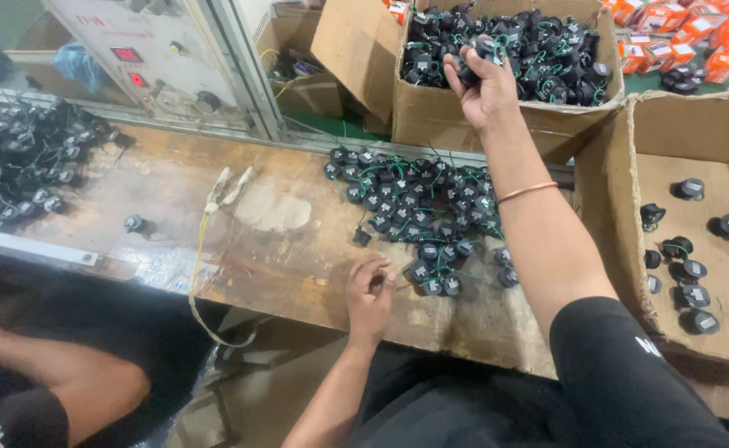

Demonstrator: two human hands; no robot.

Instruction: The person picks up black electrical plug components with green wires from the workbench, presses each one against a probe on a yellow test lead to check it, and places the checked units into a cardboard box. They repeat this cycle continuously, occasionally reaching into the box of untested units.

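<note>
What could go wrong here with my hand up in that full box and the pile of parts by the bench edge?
The right hand lifts black parts from the full box; their green wires could snag neighbours and drag them out. The pile reaches toward the bench edge near the left hand, so parts might get knocked off.

the right hand (pixel 485 83) closes on small black plastic parts (pixel 474 62), dull-sheened, trailing thin green plastic-coated wire, above a box (pixel 431 124) of matt brown corrugated cardboard with rough torn flaps. on that wrist sits a thin bangle (pixel 527 192) of smooth coppery metal. the left hand (pixel 369 300) rests on a worn wooden bench top (pixel 281 249), scuffed, stained and patchy, with a pale scraped spot. just beside its fingers lies a heap of the same black plastic pieces (pixel 418 211). the sleeve (pixel 621 373) behind the right forearm is matt black cloth.
</note>
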